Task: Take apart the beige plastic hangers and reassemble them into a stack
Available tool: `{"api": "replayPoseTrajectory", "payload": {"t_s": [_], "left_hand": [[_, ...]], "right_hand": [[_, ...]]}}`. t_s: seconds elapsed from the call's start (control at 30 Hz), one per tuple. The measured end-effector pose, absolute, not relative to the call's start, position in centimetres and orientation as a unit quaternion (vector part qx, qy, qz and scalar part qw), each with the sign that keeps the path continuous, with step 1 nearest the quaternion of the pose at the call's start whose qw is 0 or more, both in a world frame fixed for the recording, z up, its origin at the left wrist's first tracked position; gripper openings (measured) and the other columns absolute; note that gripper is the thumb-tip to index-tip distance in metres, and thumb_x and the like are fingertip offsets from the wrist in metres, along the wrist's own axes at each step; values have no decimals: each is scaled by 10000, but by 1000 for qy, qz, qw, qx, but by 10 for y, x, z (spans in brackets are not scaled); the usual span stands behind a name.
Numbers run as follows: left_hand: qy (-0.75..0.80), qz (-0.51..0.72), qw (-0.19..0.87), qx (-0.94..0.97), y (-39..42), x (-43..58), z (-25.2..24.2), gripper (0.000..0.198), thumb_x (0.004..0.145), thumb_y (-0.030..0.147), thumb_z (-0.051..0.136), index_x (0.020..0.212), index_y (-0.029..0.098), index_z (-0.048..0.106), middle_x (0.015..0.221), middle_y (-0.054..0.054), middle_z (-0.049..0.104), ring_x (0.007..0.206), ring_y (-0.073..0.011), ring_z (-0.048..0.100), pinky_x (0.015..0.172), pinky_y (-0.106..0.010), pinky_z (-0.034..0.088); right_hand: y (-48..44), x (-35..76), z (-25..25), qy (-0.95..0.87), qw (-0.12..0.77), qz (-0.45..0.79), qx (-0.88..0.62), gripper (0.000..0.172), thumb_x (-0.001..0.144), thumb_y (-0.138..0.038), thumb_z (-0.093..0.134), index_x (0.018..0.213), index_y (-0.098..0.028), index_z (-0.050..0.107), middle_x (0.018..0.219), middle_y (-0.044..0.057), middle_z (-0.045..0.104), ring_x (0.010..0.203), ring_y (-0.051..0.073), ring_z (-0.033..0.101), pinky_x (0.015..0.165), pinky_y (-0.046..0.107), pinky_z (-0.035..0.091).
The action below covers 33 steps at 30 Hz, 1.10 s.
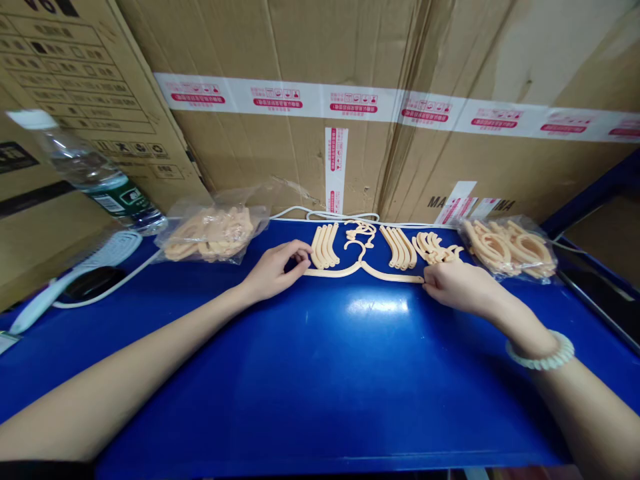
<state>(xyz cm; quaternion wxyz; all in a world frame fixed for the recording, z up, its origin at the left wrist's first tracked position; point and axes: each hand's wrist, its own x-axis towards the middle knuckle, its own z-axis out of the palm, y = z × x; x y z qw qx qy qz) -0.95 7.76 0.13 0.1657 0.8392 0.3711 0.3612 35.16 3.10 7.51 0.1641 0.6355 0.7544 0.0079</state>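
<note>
A peach plastic hanger (363,269) lies flat on the blue table (320,373), its hook pointing away from me. My left hand (275,269) pinches the hanger's left tip with closed fingers. My right hand (457,285) grips the right tip, fingers curled, a pale bead bracelet (540,353) on its wrist. Just behind the hanger lie rows of loose peach parts: curved bars on the left (325,245), hooks in the middle (359,233), curved bars on the right (399,247) and small clips (435,248).
Clear bags of peach parts sit at the back left (210,233) and back right (510,247). Taped cardboard boxes (350,107) wall the back. A water bottle (90,170), a white comb (75,273) and a white cable (320,215) lie on the left and rear.
</note>
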Motion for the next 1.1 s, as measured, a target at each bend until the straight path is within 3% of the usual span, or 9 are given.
{"api": "replayPoseTrajectory", "payload": {"t_s": [0.33,0.67,1.1], "left_hand": [[392,362,138,834,82,-11,-4,185,966,209,478,1078,182,622,988,-50,703,890,-184,675,839,-318,519],[368,344,101,858,87,-15,-8,379,909,49,373,1136,191,641,1114,-74,674,1054,-220,626,939,-380,511],[358,309,91,876,89,-16,-11,540,870,-10,363,1288,224,613,1302,-68,657,1227,-245,559,1075,-483,468]], "right_hand": [[28,342,80,754,236,-17,613,277,909,-193,481,841,-161,747,848,140,740,785,284,707,580,309,372],[28,343,79,751,252,-36,610,283,898,-202,495,846,-145,767,880,166,751,836,309,716,620,328,413],[27,344,82,735,271,-62,618,286,886,-235,500,808,-142,760,852,159,744,777,292,704,567,318,367]]}}
